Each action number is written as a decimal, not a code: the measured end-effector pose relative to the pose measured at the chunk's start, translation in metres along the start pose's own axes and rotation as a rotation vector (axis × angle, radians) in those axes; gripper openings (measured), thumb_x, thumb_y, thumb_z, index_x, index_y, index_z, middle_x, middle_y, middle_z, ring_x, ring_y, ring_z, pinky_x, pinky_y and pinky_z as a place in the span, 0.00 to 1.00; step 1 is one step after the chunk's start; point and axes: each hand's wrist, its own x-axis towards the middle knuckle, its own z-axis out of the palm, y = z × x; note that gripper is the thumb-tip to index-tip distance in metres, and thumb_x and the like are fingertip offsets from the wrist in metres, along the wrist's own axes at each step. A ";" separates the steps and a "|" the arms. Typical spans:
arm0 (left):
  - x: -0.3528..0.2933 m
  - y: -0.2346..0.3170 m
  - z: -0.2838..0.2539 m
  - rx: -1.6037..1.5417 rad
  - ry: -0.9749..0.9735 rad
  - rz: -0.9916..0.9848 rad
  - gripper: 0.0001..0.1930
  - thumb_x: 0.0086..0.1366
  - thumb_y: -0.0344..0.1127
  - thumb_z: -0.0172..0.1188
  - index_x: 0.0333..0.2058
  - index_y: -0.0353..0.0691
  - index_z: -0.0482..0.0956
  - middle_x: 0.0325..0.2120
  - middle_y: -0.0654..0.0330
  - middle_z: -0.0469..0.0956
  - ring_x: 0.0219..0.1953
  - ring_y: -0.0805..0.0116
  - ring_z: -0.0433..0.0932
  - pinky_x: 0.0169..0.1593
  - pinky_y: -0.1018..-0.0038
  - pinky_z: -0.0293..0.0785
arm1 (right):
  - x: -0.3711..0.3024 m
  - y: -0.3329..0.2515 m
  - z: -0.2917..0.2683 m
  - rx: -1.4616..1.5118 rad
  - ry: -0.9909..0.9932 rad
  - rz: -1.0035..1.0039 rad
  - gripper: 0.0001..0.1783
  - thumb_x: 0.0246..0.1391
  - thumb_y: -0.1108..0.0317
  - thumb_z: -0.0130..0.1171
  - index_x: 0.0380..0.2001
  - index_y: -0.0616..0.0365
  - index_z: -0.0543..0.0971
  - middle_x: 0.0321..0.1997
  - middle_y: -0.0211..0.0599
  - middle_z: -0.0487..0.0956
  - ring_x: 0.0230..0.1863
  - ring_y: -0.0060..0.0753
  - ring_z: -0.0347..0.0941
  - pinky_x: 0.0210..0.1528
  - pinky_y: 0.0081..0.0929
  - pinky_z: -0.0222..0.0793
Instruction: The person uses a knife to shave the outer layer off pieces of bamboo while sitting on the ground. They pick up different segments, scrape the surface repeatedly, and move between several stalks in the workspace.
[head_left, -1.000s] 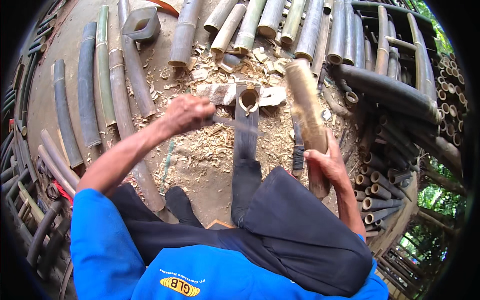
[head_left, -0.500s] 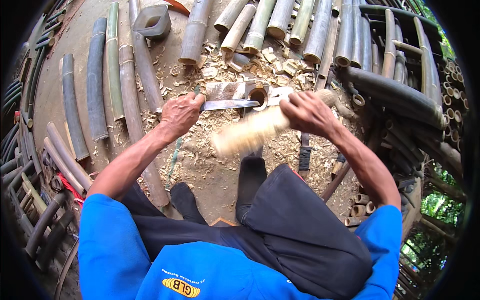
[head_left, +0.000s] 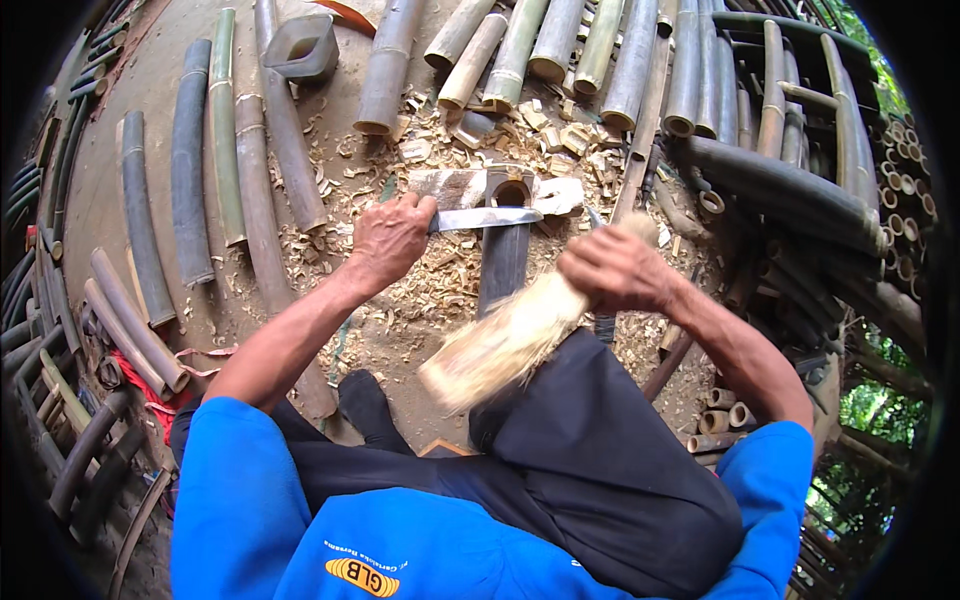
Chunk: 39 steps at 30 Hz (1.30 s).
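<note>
My left hand (head_left: 395, 235) is closed round the handle of a knife (head_left: 487, 218), whose blade points right across a dark bamboo piece (head_left: 503, 262). Close behind the blade is the bamboo's round opening (head_left: 511, 192). A pale, rough wood block (head_left: 558, 196) lies crosswise under that end. My right hand (head_left: 618, 266) grips a thick wooden mallet (head_left: 510, 343), its head slanting down to the left above my knee and somewhat blurred. Mallet and blade are apart. The near end of the bamboo is hidden behind the mallet.
Wood chips (head_left: 445, 270) cover the ground around the block. Bamboo poles (head_left: 390, 70) lie in rows ahead and at the left. A grey plastic tub (head_left: 302, 48) sits at the far left. Bamboo racks (head_left: 790, 190) and short cut tubes (head_left: 722, 418) are on the right.
The mallet has swung down toward me, away from the bamboo, uncovering more of it. My left hand and the knife have shifted slightly right and nearer.
</note>
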 end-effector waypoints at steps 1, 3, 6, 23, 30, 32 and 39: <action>0.000 -0.001 0.004 -0.008 -0.001 0.000 0.08 0.65 0.38 0.63 0.35 0.41 0.76 0.28 0.57 0.79 0.28 0.61 0.82 0.30 0.65 0.78 | -0.002 0.017 -0.004 -0.022 -0.040 0.091 0.20 0.53 0.59 0.64 0.45 0.57 0.75 0.37 0.35 0.76 0.38 0.35 0.76 0.39 0.34 0.71; 0.002 -0.008 0.010 0.011 0.161 0.116 0.07 0.72 0.33 0.54 0.34 0.41 0.77 0.25 0.61 0.78 0.20 0.72 0.73 0.22 0.72 0.74 | -0.013 0.031 -0.016 -0.117 -0.170 0.270 0.21 0.51 0.59 0.66 0.45 0.56 0.75 0.38 0.36 0.76 0.38 0.37 0.76 0.40 0.35 0.71; -0.003 -0.020 0.020 -0.491 -0.092 -0.279 0.07 0.73 0.34 0.54 0.34 0.41 0.77 0.22 0.65 0.76 0.18 0.75 0.69 0.20 0.73 0.70 | -0.018 0.021 -0.033 -0.109 -0.181 0.331 0.26 0.41 0.62 0.70 0.45 0.57 0.74 0.37 0.38 0.77 0.36 0.38 0.76 0.39 0.35 0.71; -0.089 -0.006 0.061 -0.308 0.455 -0.864 0.39 0.54 0.34 0.67 0.64 0.33 0.63 0.52 0.44 0.71 0.59 0.43 0.68 0.63 0.47 0.60 | -0.063 -0.179 0.090 0.655 0.500 1.582 0.35 0.53 0.57 0.69 0.59 0.65 0.69 0.47 0.57 0.79 0.47 0.60 0.78 0.50 0.46 0.75; -0.071 0.071 0.034 -1.163 0.048 -0.811 0.21 0.63 0.35 0.67 0.53 0.36 0.77 0.44 0.54 0.79 0.44 0.64 0.80 0.47 0.65 0.81 | -0.089 -0.171 0.076 0.483 0.463 1.813 0.39 0.56 0.57 0.66 0.64 0.66 0.65 0.51 0.61 0.77 0.53 0.63 0.77 0.57 0.47 0.73; -0.074 0.094 0.043 -1.223 0.117 -0.681 0.17 0.63 0.38 0.68 0.47 0.36 0.80 0.38 0.57 0.81 0.40 0.66 0.81 0.45 0.68 0.81 | -0.119 -0.162 0.083 0.077 0.268 1.798 0.47 0.56 0.56 0.65 0.71 0.67 0.56 0.64 0.66 0.68 0.62 0.60 0.70 0.61 0.48 0.71; -0.065 0.110 0.016 -1.381 0.131 -0.714 0.11 0.64 0.37 0.67 0.35 0.35 0.80 0.30 0.57 0.82 0.32 0.69 0.80 0.39 0.71 0.77 | -0.172 -0.221 0.007 0.471 0.565 1.591 0.13 0.62 0.62 0.64 0.40 0.63 0.82 0.33 0.31 0.81 0.36 0.22 0.75 0.40 0.24 0.71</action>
